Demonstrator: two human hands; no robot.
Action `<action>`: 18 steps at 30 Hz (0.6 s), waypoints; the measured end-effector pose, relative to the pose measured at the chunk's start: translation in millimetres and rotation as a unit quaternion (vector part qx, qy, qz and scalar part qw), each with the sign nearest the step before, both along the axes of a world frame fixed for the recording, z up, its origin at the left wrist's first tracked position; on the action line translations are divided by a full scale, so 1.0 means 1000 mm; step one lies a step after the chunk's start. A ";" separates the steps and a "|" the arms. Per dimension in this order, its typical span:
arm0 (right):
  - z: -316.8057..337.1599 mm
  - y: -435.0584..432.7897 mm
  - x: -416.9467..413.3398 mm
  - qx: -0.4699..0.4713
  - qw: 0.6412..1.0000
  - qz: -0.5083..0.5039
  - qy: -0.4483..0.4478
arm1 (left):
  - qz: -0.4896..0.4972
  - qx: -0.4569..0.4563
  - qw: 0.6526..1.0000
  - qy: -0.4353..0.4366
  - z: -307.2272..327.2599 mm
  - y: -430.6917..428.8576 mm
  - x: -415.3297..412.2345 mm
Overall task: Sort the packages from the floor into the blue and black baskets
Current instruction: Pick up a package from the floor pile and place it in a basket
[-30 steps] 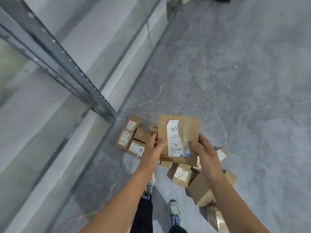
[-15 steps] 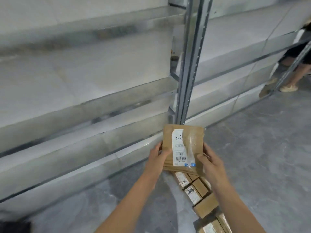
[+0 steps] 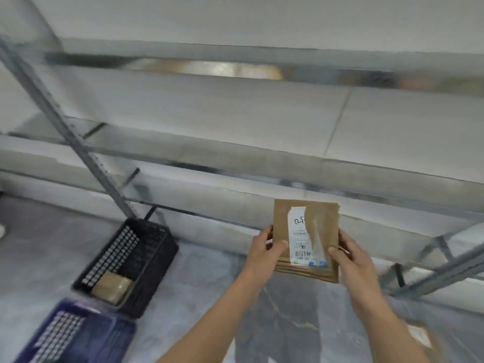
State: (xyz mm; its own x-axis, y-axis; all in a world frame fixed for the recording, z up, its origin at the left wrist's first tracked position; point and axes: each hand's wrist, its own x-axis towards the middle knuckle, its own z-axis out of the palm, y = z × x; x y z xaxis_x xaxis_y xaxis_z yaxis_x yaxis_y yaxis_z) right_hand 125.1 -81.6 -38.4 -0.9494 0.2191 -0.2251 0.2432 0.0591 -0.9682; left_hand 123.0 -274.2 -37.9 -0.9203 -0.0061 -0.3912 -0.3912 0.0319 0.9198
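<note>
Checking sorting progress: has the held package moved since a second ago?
Yes, the package went left, off the floor pile's box, toward the black basket.

The package (image 3: pixel 324 226) is brown, its label (image 3: pixel 298 239) white. Left of the left hand (image 3: pixel 264 248) sit a black basket (image 3: pixel 157 258) and a blue basket (image 3: pixel 104 334). The floor (image 3: pixel 288 323) is grey and streaky.

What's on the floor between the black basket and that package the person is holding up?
In the head view, only bare grey floor lies between the black basket and the left hand gripping the package.
</note>
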 end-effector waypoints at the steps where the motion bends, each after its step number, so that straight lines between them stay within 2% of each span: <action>1: 0.001 -0.022 -0.007 0.003 1.000 0.018 0.000 | 0.017 -0.001 1.000 -0.001 0.000 -0.021 0.000; 10: -0.010 -0.174 -0.059 0.021 0.978 0.205 -0.023 | 0.173 -0.005 0.985 -0.013 -0.010 -0.164 0.020; 18: -0.038 -0.279 -0.105 0.051 0.926 0.370 -0.059 | 0.321 0.007 0.946 -0.051 -0.029 -0.239 0.031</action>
